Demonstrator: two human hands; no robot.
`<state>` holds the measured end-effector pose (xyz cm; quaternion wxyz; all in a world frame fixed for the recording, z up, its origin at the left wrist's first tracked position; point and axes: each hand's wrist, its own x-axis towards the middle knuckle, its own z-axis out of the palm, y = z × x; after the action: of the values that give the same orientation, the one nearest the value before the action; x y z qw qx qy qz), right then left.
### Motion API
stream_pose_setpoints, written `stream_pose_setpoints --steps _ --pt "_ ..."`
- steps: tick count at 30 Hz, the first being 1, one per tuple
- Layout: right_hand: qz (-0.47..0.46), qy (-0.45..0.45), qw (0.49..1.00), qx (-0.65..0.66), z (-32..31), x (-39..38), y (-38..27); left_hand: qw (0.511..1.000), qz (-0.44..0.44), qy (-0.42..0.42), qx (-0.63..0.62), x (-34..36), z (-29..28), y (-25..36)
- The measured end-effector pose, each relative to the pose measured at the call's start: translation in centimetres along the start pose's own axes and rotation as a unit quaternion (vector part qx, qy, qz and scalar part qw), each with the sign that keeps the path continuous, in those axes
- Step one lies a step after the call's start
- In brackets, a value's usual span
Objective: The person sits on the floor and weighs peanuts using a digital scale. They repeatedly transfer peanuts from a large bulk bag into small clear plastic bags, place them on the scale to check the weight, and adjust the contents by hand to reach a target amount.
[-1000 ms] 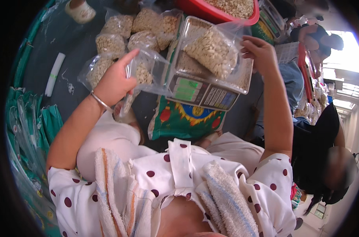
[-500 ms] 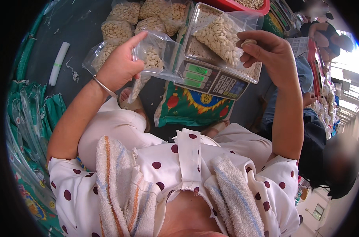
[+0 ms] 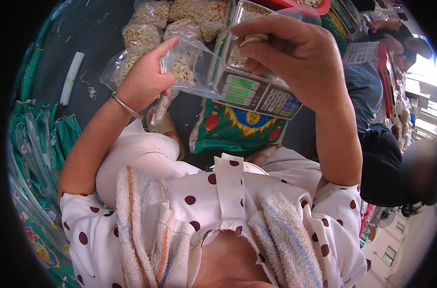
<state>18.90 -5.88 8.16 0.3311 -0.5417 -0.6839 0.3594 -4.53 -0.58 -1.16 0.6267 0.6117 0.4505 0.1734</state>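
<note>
My left hand (image 3: 144, 79) grips a clear plastic bag (image 3: 184, 72) holding pale flat seeds; its index finger stretches along the top edge. My right hand (image 3: 295, 60) pinches pale seeds (image 3: 254, 39) between thumb and forefinger above the steel-topped digital scale (image 3: 276, 101). That hand and wrist mostly cover the seed bag on the pan. The scale rests on a green printed sack (image 3: 223, 134). Several filled seed bags (image 3: 139, 38) lie beside it at the back left.
A red tub (image 3: 285, 6) of seeds is behind the scale. Green sacks (image 3: 40, 144) and a white roll (image 3: 71, 77) lie at the left. A dark-clothed co-worker (image 3: 379, 158) sits close at my right; another person (image 3: 389, 38) is farther back, near a red crate (image 3: 384, 81).
My right hand has moved from the scale's right edge leftward and nearer the camera, now pinching seeds and covering the pan's bag. My left hand has shifted slightly up with its bag.
</note>
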Motion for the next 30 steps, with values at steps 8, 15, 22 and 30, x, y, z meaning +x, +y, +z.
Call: stream_pose_setpoints --steps 8,15,22,30 --pt "-0.022 0.224 0.973 0.040 -6.4 -3.7 0.7 1.000 -0.002 0.007 0.027 -0.2 -0.5 -0.2" --pt "0.068 0.412 0.909 0.000 -10.8 -4.5 4.9 1.000 -0.012 0.012 0.002 -0.1 0.0 -0.8" --pt "0.154 0.188 0.968 -0.063 -7.5 0.3 16.6 1.000 -0.005 -0.013 0.007 0.6 0.4 0.5" --pt "0.065 0.319 0.939 0.113 -10.1 -3.3 10.2 1.000 -0.013 0.003 -0.008 0.7 -0.2 -0.6"
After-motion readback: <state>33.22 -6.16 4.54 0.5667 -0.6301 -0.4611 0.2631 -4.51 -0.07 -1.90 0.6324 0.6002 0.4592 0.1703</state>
